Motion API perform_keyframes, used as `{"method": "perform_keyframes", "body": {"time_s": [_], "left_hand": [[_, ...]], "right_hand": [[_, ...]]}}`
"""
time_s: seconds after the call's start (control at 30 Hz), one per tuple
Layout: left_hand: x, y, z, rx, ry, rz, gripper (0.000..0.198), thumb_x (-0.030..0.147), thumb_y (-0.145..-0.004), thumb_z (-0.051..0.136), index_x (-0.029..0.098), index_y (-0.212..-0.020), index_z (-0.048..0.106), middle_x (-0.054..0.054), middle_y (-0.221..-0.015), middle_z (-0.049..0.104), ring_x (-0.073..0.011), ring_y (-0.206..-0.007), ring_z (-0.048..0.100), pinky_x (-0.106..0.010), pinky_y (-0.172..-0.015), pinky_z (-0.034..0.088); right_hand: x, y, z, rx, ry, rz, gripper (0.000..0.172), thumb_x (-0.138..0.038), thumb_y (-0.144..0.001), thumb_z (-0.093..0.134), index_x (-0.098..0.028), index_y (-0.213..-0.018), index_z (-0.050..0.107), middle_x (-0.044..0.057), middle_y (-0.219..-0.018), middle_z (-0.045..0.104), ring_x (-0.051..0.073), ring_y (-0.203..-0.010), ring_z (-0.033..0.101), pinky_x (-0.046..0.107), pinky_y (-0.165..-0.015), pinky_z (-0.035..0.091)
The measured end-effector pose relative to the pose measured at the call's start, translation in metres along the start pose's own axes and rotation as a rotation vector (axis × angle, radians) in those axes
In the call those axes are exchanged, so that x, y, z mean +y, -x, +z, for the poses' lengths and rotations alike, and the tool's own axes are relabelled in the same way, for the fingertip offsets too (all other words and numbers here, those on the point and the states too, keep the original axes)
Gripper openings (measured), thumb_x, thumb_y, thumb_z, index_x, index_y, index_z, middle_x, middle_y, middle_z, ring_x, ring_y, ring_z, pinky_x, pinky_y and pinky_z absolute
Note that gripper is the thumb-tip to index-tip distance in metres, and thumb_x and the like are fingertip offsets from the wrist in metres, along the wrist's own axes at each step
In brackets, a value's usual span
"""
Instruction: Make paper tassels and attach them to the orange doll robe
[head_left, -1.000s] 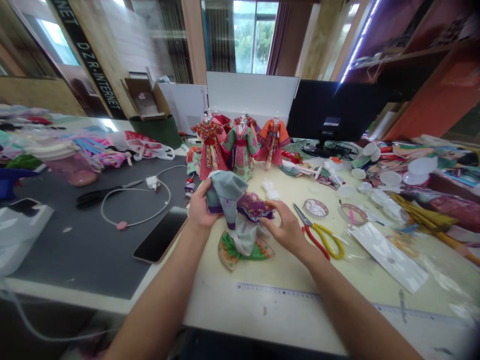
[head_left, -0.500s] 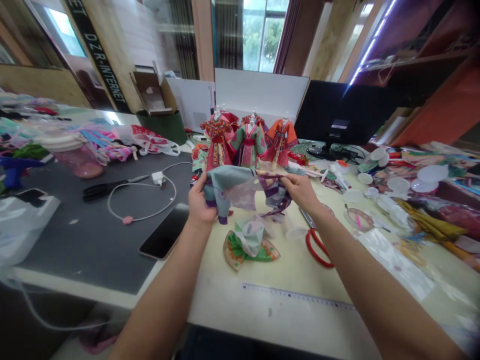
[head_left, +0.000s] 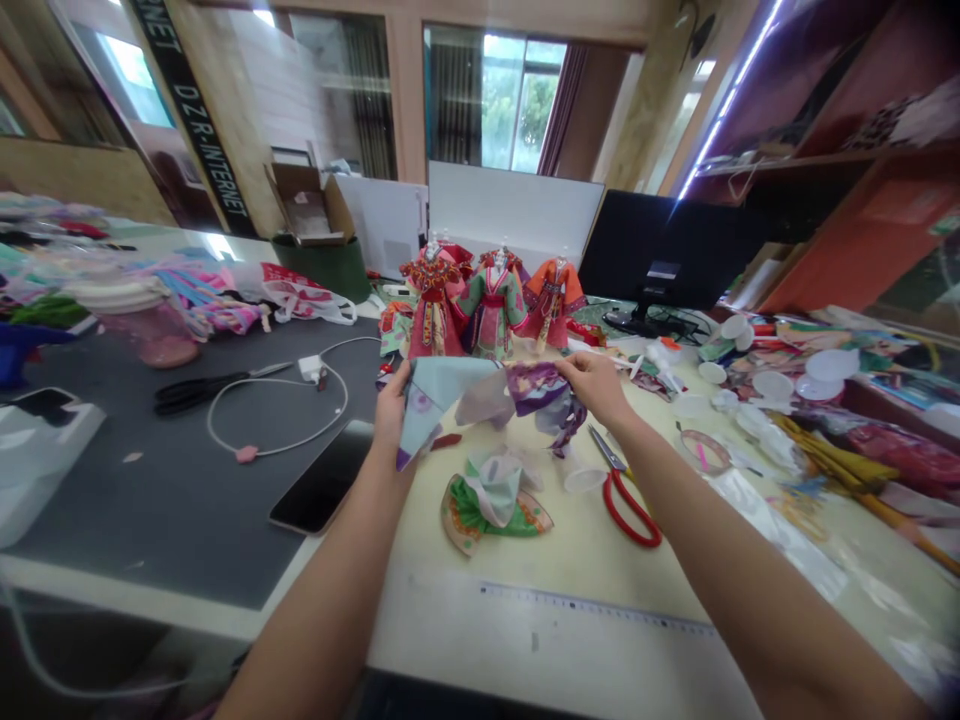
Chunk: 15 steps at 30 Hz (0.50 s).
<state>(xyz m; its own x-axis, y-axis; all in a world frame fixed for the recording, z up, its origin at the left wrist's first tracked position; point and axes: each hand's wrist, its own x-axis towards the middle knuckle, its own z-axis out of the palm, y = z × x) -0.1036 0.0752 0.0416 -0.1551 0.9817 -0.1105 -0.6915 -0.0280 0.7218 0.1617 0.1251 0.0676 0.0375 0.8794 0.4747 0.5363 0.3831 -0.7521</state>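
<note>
A light blue and purple piece of cloth (head_left: 441,385) is held up above the table, stretched between both hands. My left hand (head_left: 391,410) grips its pale blue end, with a pointed corner hanging down. At the purple patterned end, my right hand (head_left: 596,385) pinches the top edge between thumb and fingers. Below the cloth, a green and orange fan-shaped piece (head_left: 466,515) lies on the table under a pale bunched cloth (head_left: 495,488). Red-handled scissors (head_left: 630,510) lie to the right, and a ruler (head_left: 592,610) lies near the front edge.
Several small dressed figures (head_left: 491,305) stand behind the hands, before a black monitor (head_left: 667,260). To the left are a phone (head_left: 319,480), a white cable (head_left: 212,425), black scissors (head_left: 199,390) and a pink jar (head_left: 150,325). Fabrics and white plastic cups (head_left: 832,364) crowd the right side.
The blue end of the cloth has turned and now hangs as a pointed flap, and the purple end is folded differently. Both hands keep their hold; the view has shifted slightly.
</note>
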Motion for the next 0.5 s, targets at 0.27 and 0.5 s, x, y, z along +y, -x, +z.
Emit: {"method": "perform_keyframes", "body": {"time_s": [0.27,0.5], "left_hand": [[-0.023,0.002,0.006,-0.081,-0.388,0.191,0.033,0.030,-0.074,0.059,0.019,-0.104,0.055,0.001,-0.077,0.067,-0.0132,-0.063,0.064,-0.026,-0.064,0.054],[-0.049,0.003,0.007,-0.165,-0.928,0.229,0.039,0.028,-0.069,0.063,0.015,-0.106,0.058,-0.005,-0.082,0.068,-0.0206,-0.079,0.063,-0.033,-0.073,0.050]], "right_hand": [[-0.013,-0.022,0.022,0.011,-0.080,-0.067,0.030,-0.028,-0.078,0.046,-0.014,-0.100,0.060,0.007,-0.088,0.068,0.015,-0.074,0.062,0.027,-0.066,0.047],[0.010,0.029,0.016,-0.238,0.109,-0.049,0.010,-0.022,-0.071,0.058,-0.018,-0.076,0.066,0.006,-0.076,0.069,0.020,-0.070,0.063,0.034,-0.070,0.047]]}}
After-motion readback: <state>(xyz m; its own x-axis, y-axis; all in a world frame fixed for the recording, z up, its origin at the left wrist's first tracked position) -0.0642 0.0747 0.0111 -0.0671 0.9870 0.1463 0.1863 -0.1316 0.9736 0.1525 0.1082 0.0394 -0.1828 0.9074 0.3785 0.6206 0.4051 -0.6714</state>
